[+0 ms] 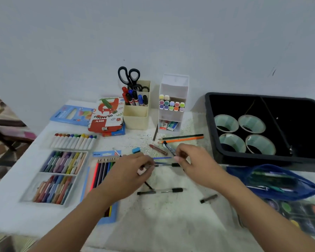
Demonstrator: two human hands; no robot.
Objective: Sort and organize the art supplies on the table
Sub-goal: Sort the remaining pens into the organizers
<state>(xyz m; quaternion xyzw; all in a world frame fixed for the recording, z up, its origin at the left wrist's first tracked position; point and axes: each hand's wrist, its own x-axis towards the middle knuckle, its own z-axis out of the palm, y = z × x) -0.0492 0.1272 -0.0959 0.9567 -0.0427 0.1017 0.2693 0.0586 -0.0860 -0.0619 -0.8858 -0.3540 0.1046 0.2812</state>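
Fingers of the left hand are curled and pinch one end of a thin pen, which sits low over the middle of the worktop between the two hands. The right hand pinches a short dark pen between thumb and forefinger. Its fingertips also reach the thin pen's black end, but blur hides whether they grip it.

The thin pen's long axis runs left to right, about parallel to the near edge, with the black part towards the right hand. The dark pen slants up and away to the left, its far end close to the orange pencil. A blue stick lies just behind the thin pen on the same line.

The likely trouble is the right hand doing two jobs: if it takes the thin pen too, the dark pen may slip or swing into the brown crayon beside it. If both hands pull, the cap could part from the barrel. The left wrist hangs over the coloured pencil set and could drag it.

Nearer lie more loose pens. To the right is a blue pouch holding pens, with a black tray behind it. A beige marker holder stands at the back.
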